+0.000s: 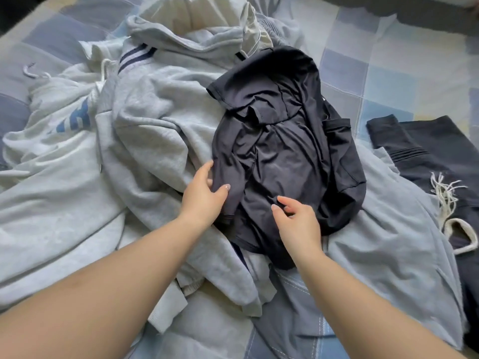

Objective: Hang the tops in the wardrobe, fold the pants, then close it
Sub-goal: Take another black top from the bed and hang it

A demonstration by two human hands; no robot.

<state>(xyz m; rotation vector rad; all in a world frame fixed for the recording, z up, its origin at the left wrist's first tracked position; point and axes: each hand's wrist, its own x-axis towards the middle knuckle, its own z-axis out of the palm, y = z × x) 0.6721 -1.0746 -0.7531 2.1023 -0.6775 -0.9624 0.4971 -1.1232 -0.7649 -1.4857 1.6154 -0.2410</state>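
**A:** Item one, largest?

**B:** Bed [375,81], checked blue and pale cover, filling the frame. Over it, a heap of grey tops: a hooded sweatshirt [64,156] at left with blue lettering, another grey top [166,117] at centre.

**A:** And the piece in hand?

**B:** Dark garment [282,151], thin and crumpled, centre of the frame, lying on the grey heap. Its long axis ran from upper centre down towards the lower centre. Top or pants: could not tell.

**A:** Grips?

**B:** Left hand [204,195] at the garment's lower left edge, thumb and fingers pinching a fold of it. Right hand [298,218] at the lower middle, fingers loosely bent and resting on the cloth, holding nothing. The garment lay up-frame from both; the left was nearer its edge, so judged the likelier to lift it.

**A:** Smaller items?

**B:** Dark pants [427,149] at right, white drawstring [445,195] loose across them.
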